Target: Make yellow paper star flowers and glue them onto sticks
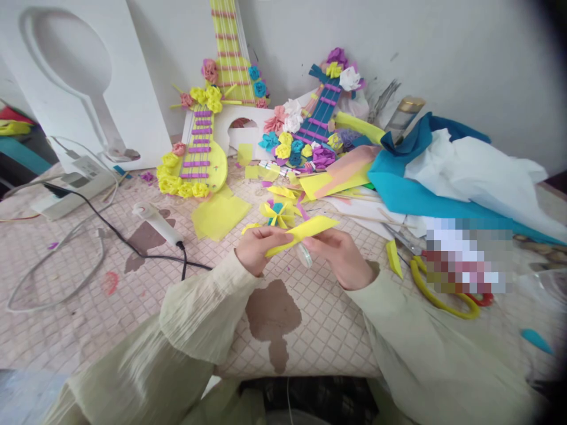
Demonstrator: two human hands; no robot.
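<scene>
A folded strip of yellow paper point(315, 228) slants up to the right between my two hands. My left hand point(259, 251) is closed on its lower left part, thumb on top. My right hand point(339, 257) pinches at the strip's lower edge. Just under the strip, against the right fingertips, is a small round clear thing point(303, 255) that resembles a tape roll; whether my fingers grip it I cannot tell. Right behind the strip lies a yellow paper flower point(280, 213) with a teal centre. Flat yellow paper sheets point(219, 213) rest beyond my left hand.
Paper-flowered model instruments, a yellow one point(211, 162) and a blue one point(319, 115), lean at the back. A white glue gun point(156, 223) with a black cord lies left. Yellow-handled scissors point(443, 292) and teal fabric-like sheets point(398, 192) are right. A power strip point(75, 189) stands far left.
</scene>
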